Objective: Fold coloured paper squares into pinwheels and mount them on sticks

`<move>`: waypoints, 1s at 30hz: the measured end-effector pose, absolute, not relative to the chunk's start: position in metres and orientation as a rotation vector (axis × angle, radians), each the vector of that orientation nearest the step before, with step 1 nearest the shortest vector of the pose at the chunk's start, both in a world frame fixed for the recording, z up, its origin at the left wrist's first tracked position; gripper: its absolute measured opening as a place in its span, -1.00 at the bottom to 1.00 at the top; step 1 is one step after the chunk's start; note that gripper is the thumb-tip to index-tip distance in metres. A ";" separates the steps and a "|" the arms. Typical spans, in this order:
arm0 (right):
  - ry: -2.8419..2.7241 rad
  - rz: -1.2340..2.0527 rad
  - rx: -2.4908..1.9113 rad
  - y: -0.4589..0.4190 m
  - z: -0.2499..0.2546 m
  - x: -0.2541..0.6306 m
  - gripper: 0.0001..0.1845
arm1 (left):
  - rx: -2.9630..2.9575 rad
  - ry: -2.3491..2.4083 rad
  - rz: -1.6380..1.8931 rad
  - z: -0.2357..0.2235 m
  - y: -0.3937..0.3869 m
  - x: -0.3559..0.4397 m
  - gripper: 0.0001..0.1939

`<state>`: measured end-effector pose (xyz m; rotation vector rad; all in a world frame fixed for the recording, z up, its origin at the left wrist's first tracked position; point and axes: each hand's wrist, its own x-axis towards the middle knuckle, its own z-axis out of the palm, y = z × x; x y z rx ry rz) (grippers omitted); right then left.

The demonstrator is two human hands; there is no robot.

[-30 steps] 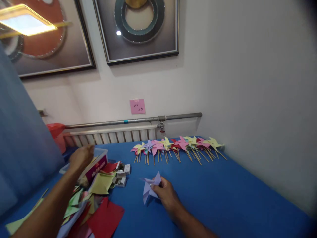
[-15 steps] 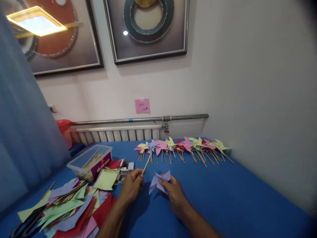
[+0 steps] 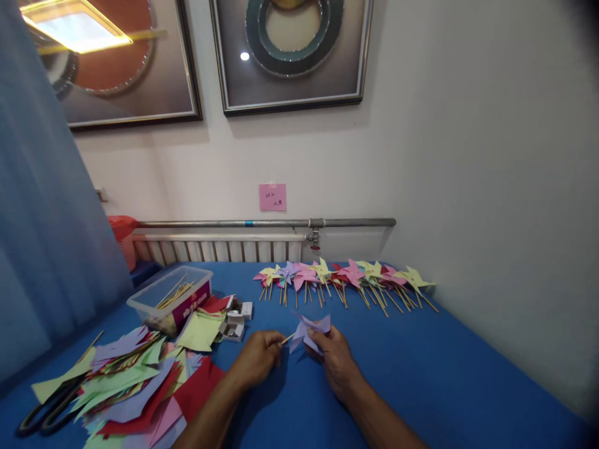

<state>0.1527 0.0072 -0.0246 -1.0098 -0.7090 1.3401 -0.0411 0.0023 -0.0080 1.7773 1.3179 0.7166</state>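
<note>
A thin wooden stick (image 3: 288, 339) is pinched in my left hand (image 3: 260, 357), its visible end pointing right at the pinwheel. My right hand (image 3: 335, 355) grips a purple paper pinwheel (image 3: 304, 332) with the thumb on its front. The stick's tip reaches the pinwheel's left side; whether they touch I cannot tell. To the left of my left hand stand small open boxes (image 3: 233, 328) with tiny contents too small to name. Along the back of the blue table (image 3: 421, 374) lies a row of finished pinwheels (image 3: 352, 272) on sticks.
A clear plastic tub (image 3: 169, 302) holds several wooden sticks. Coloured paper pieces (image 3: 135, 386) pile up at the front left beside black-handled scissors (image 3: 51, 408). Yellow sheets (image 3: 201, 330) lie near the boxes. A blue curtain (image 3: 56, 218) hangs at left; pipes (image 3: 262, 223) run along the wall.
My left hand has lowered the stick from upright to nearly level and moved it right, towards the pinwheel. The pinwheel has shifted slightly up and right with my right hand.
</note>
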 end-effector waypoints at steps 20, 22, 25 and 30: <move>-0.796 1.294 -1.000 0.016 -0.039 0.153 -0.58 | 1.688 1.330 0.775 -0.009 -0.005 -0.030 -0.78; -0.798 1.297 -0.993 0.016 -0.040 0.154 -0.58 | 1.690 1.342 0.773 -0.010 -0.004 -0.030 -0.78; -0.806 1.292 -0.991 0.016 -0.039 0.153 -0.58 | 1.670 1.358 0.758 -0.011 -0.004 -0.030 -0.77; -0.827 1.273 -0.986 0.018 -0.041 0.153 -0.54 | 1.653 1.315 0.765 -0.011 -0.004 -0.031 -0.79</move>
